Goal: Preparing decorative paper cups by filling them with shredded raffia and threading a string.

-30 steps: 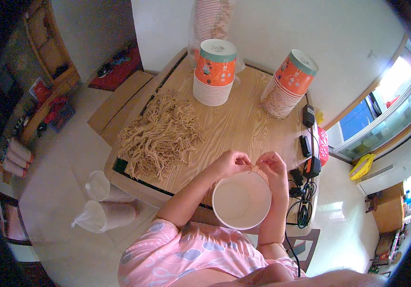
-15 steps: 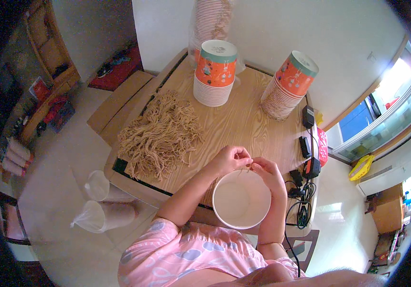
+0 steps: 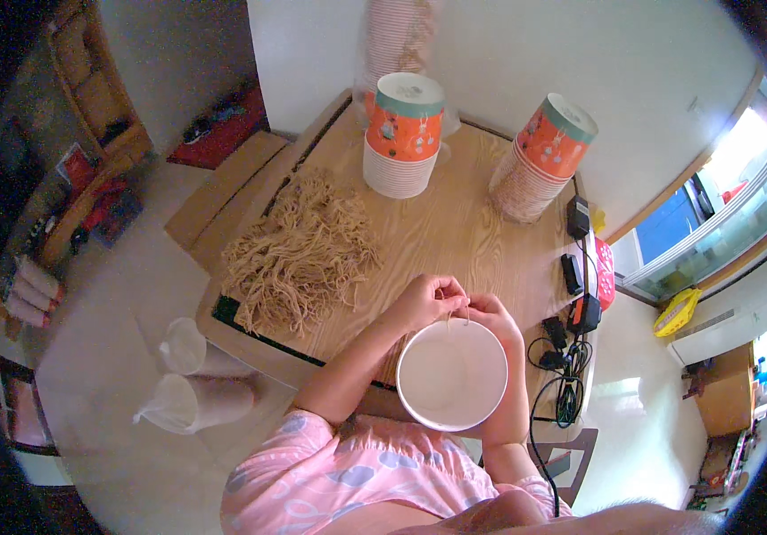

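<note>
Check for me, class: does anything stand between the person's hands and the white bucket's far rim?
Nothing visible does. The left hand and right hand meet at the far rim of the white bucket, a thin strand at their fingertips. The twine pile lies off to the left.

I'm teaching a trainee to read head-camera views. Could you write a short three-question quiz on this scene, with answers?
1. True or false: the coiled black cable lies to the left of the pile of tan strands.
2. Short answer: what do the left hand and the right hand pinch by the far rim of the white-lined bucket?
3. Fill in the blank: the orange patterned bucket topping the right-hand stack has its open end facing ____.

Key: 1. False; it lies to the right. 2. A thin tan cord. 3. Down.
</note>
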The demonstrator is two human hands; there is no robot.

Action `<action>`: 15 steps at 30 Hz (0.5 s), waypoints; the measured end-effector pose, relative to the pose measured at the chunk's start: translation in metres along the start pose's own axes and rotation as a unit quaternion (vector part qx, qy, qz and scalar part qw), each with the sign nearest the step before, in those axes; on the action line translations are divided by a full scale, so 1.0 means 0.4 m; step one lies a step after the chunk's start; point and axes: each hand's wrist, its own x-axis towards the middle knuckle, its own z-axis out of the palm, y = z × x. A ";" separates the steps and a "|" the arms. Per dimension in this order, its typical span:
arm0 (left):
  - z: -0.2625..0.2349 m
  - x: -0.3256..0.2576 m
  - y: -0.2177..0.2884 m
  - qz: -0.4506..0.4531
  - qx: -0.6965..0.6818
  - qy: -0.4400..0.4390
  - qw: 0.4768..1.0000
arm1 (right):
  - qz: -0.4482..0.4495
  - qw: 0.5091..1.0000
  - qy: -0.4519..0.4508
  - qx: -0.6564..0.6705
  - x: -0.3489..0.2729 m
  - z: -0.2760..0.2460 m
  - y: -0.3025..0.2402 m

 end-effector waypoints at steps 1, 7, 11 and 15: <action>0.002 0.001 0.003 -0.014 0.013 0.001 1.000 | 0.125 0.986 -0.064 0.094 0.035 -0.041 0.024; 0.003 0.001 -0.021 -0.013 -0.046 0.004 0.999 | 0.028 0.983 -0.001 0.180 0.066 -0.057 0.067; 0.007 0.003 -0.018 -0.040 -0.086 0.000 0.996 | -0.009 0.978 -0.003 0.209 0.066 -0.065 0.081; 0.006 0.002 -0.004 -0.026 -0.134 -0.022 0.990 | 0.049 0.993 -0.020 0.107 0.052 -0.062 0.061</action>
